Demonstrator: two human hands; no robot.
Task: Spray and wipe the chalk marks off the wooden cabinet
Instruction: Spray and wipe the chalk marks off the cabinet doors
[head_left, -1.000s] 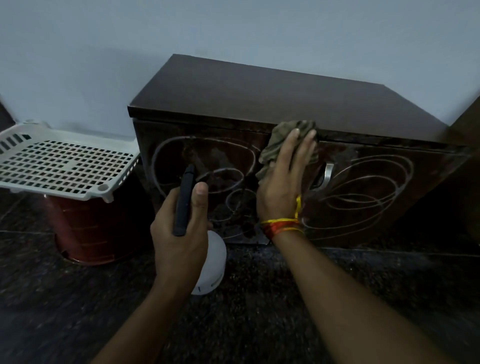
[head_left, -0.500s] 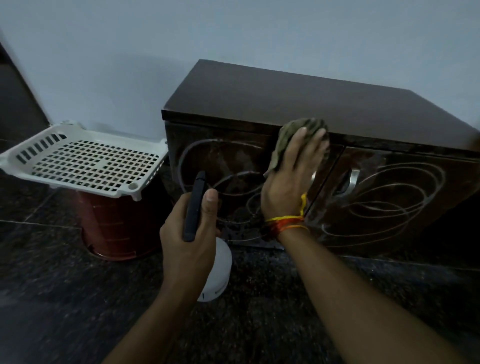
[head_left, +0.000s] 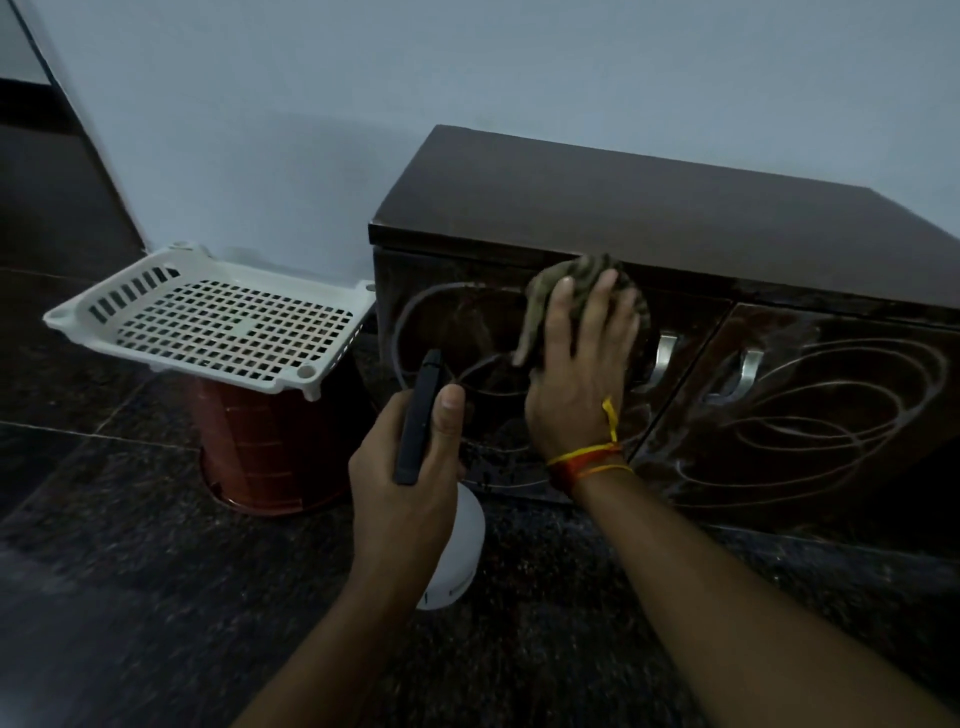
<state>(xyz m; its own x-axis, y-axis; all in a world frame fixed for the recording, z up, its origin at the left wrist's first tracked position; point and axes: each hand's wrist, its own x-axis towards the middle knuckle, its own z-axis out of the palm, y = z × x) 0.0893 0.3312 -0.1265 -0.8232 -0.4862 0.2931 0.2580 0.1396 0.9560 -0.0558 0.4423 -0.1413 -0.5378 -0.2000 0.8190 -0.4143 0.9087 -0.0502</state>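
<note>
Head view: I see the right hand (head_left: 576, 374), fingers straight, pressing the cloth (head_left: 563, 283) flat on the cabinet (head_left: 649, 208) door's upper edge. The left hand (head_left: 410, 478) grips the spray bottle (head_left: 452, 556), nozzle toward the door, long axis upright. Chalk marks (head_left: 831, 415) loop across both doors. A white basket (head_left: 218, 322) sits on a red bucket (head_left: 270, 447).

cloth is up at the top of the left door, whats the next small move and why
Probably drag the cloth down and left across the left door. The right hand presses it flat near the door's top edge, while chalk loops show beside and below it. The left hand holds the spray bottle low, away from the door. The right door can wait.
</note>
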